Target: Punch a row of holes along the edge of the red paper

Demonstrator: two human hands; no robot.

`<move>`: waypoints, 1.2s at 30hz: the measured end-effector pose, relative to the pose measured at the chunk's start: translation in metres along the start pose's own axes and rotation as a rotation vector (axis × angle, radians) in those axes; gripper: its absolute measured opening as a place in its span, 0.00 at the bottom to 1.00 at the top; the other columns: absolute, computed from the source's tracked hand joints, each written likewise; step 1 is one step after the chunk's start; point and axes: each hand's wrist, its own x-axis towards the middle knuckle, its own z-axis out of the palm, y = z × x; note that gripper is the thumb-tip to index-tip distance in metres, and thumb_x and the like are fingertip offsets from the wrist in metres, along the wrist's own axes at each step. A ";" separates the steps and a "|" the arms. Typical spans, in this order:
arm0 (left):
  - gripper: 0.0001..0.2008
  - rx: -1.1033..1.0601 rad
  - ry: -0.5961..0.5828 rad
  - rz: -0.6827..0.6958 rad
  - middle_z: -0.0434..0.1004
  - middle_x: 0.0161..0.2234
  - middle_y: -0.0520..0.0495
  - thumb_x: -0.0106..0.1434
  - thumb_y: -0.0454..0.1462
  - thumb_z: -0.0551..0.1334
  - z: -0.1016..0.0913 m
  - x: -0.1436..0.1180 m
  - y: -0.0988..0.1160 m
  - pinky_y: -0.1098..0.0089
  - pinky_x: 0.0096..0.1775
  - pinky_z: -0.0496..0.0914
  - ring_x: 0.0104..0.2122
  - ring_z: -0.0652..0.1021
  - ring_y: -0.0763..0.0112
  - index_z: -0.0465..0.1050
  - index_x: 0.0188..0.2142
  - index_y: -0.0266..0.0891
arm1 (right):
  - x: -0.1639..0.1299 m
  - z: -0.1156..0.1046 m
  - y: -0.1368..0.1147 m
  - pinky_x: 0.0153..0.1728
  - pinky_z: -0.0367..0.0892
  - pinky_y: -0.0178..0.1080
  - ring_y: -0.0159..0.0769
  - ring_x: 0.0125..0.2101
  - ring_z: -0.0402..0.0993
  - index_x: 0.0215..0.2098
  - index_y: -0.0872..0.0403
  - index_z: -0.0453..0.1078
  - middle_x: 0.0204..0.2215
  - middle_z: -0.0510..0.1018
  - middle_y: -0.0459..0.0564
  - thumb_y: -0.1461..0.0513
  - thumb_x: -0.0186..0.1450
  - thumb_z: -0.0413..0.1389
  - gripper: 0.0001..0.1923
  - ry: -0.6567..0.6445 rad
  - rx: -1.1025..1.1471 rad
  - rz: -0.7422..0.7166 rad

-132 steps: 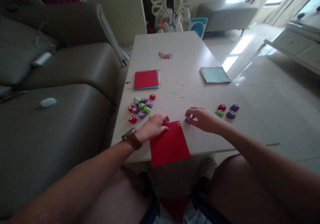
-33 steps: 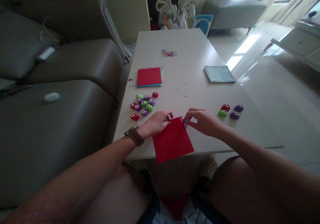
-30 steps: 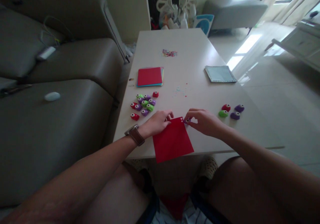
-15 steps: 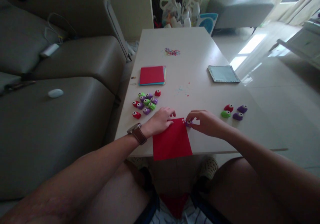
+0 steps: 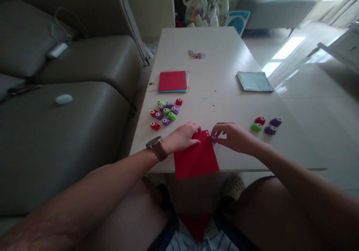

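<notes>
A red sheet of paper (image 5: 196, 157) lies at the table's near edge and hangs partly over it. Small punched holes show in its far right corner. My left hand (image 5: 183, 135) is on its far left part, thumb lying on the paper and fingers curled at the far edge. Between the thumb and fingers of my right hand (image 5: 228, 135) is a small purple craft paper punch (image 5: 213, 138), set against the sheet's right edge by that corner. How far the paper goes into the punch is hidden.
Several red, green and purple punches (image 5: 166, 112) cluster at left; more punches (image 5: 270, 130) stand at right. Beyond are a stack of coloured paper (image 5: 172, 81), a pale bordered card (image 5: 255, 81), paper bits (image 5: 206, 99) and a confetti pile (image 5: 196, 54). A sofa (image 5: 84, 112) flanks the table.
The view has shifted slightly. My left hand's thumb has slid a little right over the red paper. My right hand keeps the purple punch at the paper's corner.
</notes>
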 end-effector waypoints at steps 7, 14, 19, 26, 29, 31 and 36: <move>0.09 0.047 -0.007 0.004 0.72 0.43 0.46 0.64 0.34 0.69 0.001 0.000 0.000 0.63 0.45 0.70 0.40 0.74 0.62 0.71 0.42 0.40 | 0.001 0.000 -0.001 0.38 0.69 0.38 0.36 0.35 0.77 0.39 0.50 0.78 0.36 0.83 0.48 0.66 0.66 0.58 0.07 -0.019 0.033 -0.035; 0.11 0.092 -0.016 0.075 0.75 0.44 0.45 0.65 0.36 0.69 -0.006 -0.004 0.004 0.65 0.44 0.70 0.40 0.76 0.63 0.71 0.45 0.39 | 0.001 0.001 -0.002 0.37 0.71 0.41 0.40 0.35 0.78 0.39 0.51 0.78 0.36 0.83 0.51 0.55 0.67 0.61 0.09 0.021 0.132 0.139; 0.16 0.107 -0.126 0.021 0.79 0.39 0.48 0.63 0.40 0.72 -0.013 -0.009 0.012 0.66 0.37 0.68 0.37 0.78 0.61 0.72 0.48 0.43 | 0.003 0.005 0.007 0.29 0.68 0.39 0.39 0.29 0.76 0.37 0.52 0.79 0.30 0.82 0.51 0.52 0.67 0.60 0.12 -0.054 0.204 0.295; 0.16 0.084 -0.151 0.076 0.79 0.40 0.49 0.62 0.38 0.73 -0.010 -0.008 0.012 0.67 0.38 0.67 0.39 0.78 0.62 0.72 0.46 0.43 | 0.002 0.006 0.009 0.26 0.64 0.38 0.37 0.26 0.74 0.38 0.52 0.79 0.28 0.82 0.51 0.48 0.66 0.60 0.16 -0.117 0.281 0.329; 0.15 0.071 -0.157 0.080 0.79 0.41 0.49 0.61 0.38 0.73 -0.010 -0.007 0.011 0.67 0.38 0.67 0.38 0.78 0.63 0.72 0.46 0.44 | 0.002 0.005 0.008 0.26 0.65 0.38 0.38 0.26 0.74 0.38 0.52 0.79 0.27 0.82 0.50 0.47 0.65 0.61 0.17 -0.118 0.281 0.324; 0.15 0.073 -0.156 0.082 0.79 0.40 0.49 0.62 0.38 0.73 -0.010 -0.007 0.011 0.67 0.38 0.67 0.38 0.78 0.63 0.72 0.45 0.43 | 0.002 0.005 0.007 0.26 0.66 0.38 0.37 0.26 0.74 0.37 0.52 0.80 0.27 0.82 0.50 0.48 0.65 0.61 0.16 -0.120 0.295 0.311; 0.16 0.072 -0.161 0.099 0.79 0.42 0.48 0.62 0.37 0.73 -0.010 -0.007 0.010 0.66 0.41 0.68 0.41 0.79 0.61 0.71 0.45 0.43 | 0.003 0.006 0.009 0.29 0.70 0.39 0.40 0.29 0.78 0.38 0.51 0.80 0.29 0.84 0.51 0.52 0.65 0.61 0.13 -0.109 0.328 0.289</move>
